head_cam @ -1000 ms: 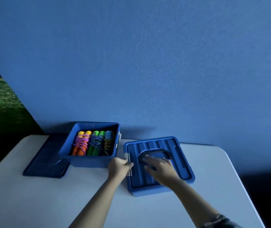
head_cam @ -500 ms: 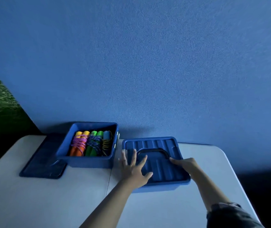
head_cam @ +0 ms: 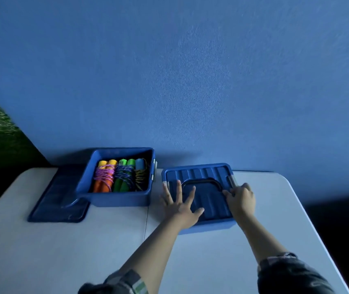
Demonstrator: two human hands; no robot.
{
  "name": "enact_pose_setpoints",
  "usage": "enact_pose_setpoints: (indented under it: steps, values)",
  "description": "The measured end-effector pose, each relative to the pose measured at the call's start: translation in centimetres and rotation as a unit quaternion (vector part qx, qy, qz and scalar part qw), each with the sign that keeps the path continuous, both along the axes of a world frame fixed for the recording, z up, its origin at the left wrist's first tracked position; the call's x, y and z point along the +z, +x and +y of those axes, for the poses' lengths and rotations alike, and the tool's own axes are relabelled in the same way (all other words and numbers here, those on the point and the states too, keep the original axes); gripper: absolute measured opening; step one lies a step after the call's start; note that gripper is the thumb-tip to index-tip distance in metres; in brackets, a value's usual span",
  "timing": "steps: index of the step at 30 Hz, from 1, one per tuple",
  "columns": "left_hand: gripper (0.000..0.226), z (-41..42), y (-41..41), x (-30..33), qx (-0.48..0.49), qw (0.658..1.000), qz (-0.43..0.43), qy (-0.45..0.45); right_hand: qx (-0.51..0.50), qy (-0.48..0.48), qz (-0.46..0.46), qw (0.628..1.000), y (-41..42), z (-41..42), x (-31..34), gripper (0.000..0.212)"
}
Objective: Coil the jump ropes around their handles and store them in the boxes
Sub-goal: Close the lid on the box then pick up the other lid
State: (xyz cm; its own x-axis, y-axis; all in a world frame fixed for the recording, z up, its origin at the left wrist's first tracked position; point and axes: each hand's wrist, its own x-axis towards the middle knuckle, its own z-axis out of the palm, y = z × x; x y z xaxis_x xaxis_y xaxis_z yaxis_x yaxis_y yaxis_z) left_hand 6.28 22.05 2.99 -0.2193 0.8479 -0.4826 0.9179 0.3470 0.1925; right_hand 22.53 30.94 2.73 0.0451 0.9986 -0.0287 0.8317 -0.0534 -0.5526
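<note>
A person is reaching both forearms forward over the white rectangular counter (head_cam: 105, 251) toward the closed blue plastic box (head_cam: 203, 227) sitting near the counter's far right corner. The left hand (head_cam: 180, 205) is lying flat on the box's ribbed blue lid (head_cam: 201, 172), palm down, fingers straight and spread wide, its grip open and only pressing. The right hand (head_cam: 241, 200) is resting on the lid's right edge with its fingers bent down at the grey side latch (head_cam: 231, 180); whether that grip is actually pinching the latch cannot be told. Both wrists are straight, and patterned sleeves are covering the arms near the bottom.

Toward the far left corner, an open blue plastic box (head_cam: 116, 198) is holding three coiled jump ropes side by side: orange handles wound in pink rope (head_cam: 103, 177), green handles in dark rope (head_cam: 124, 177), and a blue-handled one (head_cam: 140, 175). A second blue lid (head_cam: 57, 204) is lying flat on the counter, partly under that box's left side.
</note>
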Motion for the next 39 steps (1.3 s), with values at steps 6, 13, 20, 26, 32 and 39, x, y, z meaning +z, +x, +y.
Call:
enact_pose_setpoints:
  steps: [6, 13, 20, 26, 32, 39]
  values:
    - [0.073, -0.2, 0.0, -0.4, -0.004, 1.0, -0.005, 0.02, 0.004, 0.072, 0.005, 0.997, -0.3, -1.4, -1.6, 0.018]
    - [0.073, 1.7, -1.9, -1.0, -0.033, 0.998, 0.016, 0.058, 0.061, 0.094, -0.016, 0.994, -0.4, -1.0, -2.4, 0.026]
    - [0.089, 3.8, -3.5, -0.9, -0.041, 0.989, 0.07, 0.126, 0.072, 0.065, -0.037, 0.995, -1.7, 2.2, -2.0, 0.024]
    - [0.056, -0.8, -8.4, -1.6, -0.036, 0.938, 0.055, 0.341, 0.033, 0.043, -0.018, 0.998, -2.1, 2.9, -2.2, 0.022]
    - [0.048, -8.7, -21.7, -2.9, 0.085, 0.894, 0.135, 0.419, -0.019, 0.052, -0.083, 0.995, -8.8, -1.8, -1.4, 0.042]
    - [0.063, -14.9, -34.1, -6.8, 0.19, 0.956, 0.02, 0.224, 0.202, 0.12, -0.107, 0.966, -24.1, -9.9, -2.5, 0.084]
